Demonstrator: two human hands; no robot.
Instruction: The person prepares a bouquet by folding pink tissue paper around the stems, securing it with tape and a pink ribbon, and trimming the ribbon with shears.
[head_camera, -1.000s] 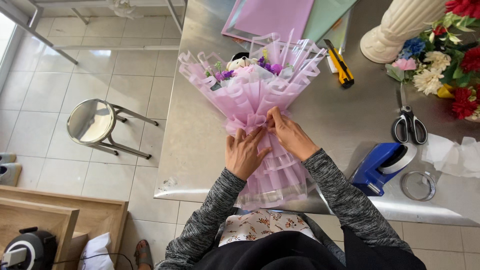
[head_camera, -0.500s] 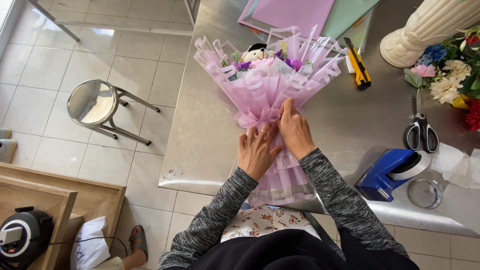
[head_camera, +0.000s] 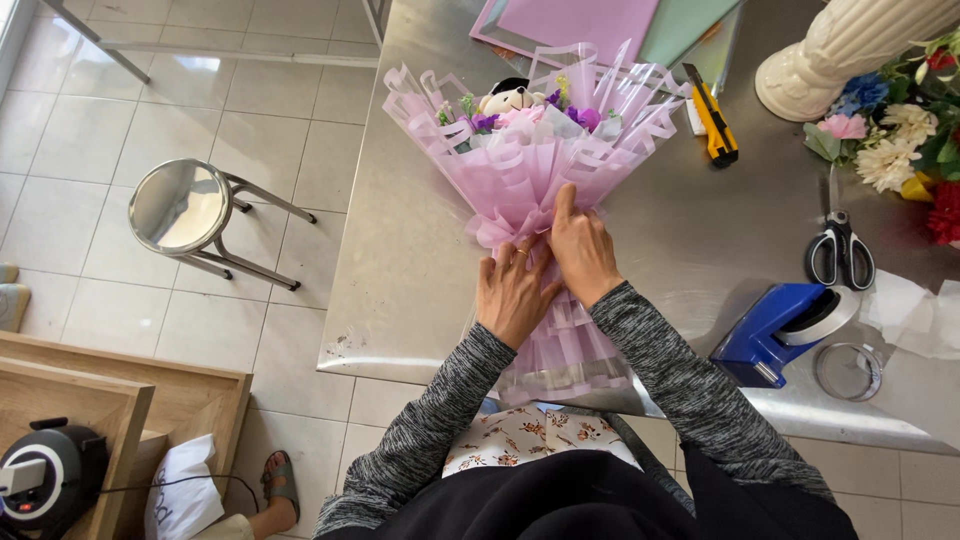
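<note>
Centrally, pink bouquet (head_camera: 525, 170), both hands' fingers (head_camera: 520, 262) pressing

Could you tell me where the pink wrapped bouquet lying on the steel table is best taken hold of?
Probably at the narrow waist of the bouquet, where the wrap gathers beneath the left hand and right hand. Come from the table's near edge: the wide flared top looks crushable, and the stem end points that way.

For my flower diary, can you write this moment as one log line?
left hand: on bouquet neck | right hand: pressing wrap | bouquet: lying on table
</note>
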